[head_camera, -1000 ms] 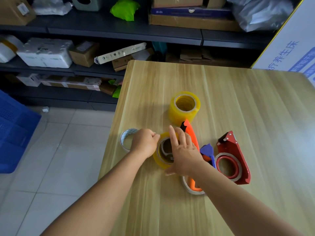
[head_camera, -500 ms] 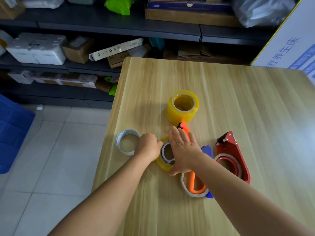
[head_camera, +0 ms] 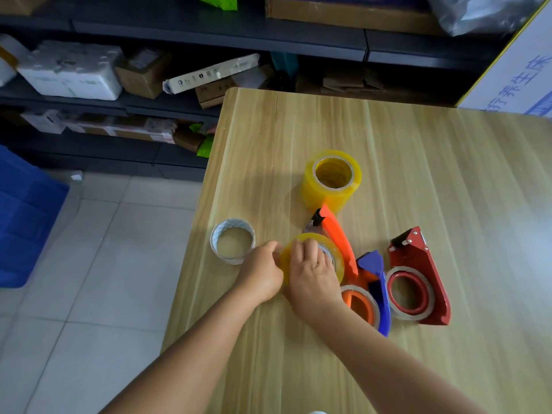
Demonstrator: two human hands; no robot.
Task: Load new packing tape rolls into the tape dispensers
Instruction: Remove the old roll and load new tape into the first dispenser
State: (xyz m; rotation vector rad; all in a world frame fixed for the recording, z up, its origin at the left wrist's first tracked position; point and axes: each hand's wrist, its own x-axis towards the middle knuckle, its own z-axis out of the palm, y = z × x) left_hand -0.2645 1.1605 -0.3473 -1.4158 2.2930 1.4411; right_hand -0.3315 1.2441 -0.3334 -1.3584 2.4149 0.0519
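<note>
- Both your hands are on the small yellow tape roll (head_camera: 313, 258) at the near-left of the desk (head_camera: 418, 162). A second ago your right hand (head_camera: 310, 273) lay flatter over the roll with fingers stretched toward the orange dispenser; now it's pulled in and curled over the roll's top.
- Your left hand (head_camera: 263, 273) is curled against the roll's left side, looks like it's pinching or picking at the outer wrap. Can't actually see the fingertips though.
- My guess: you've gone from steadying the roll to hunting for the tape's loose end, so loading hasn't really begun.
- The orange dispenser (head_camera: 343, 249) lies just right of the roll, the blue dispenser (head_camera: 378, 282) and red dispenser (head_camera: 418, 276) beyond it. The red one carries a thin, nearly bare ring.
- The big yellow roll (head_camera: 331, 179) stands behind, untouched. A white-cored roll (head_camera: 232, 241) sits just left of your left hand.
</note>
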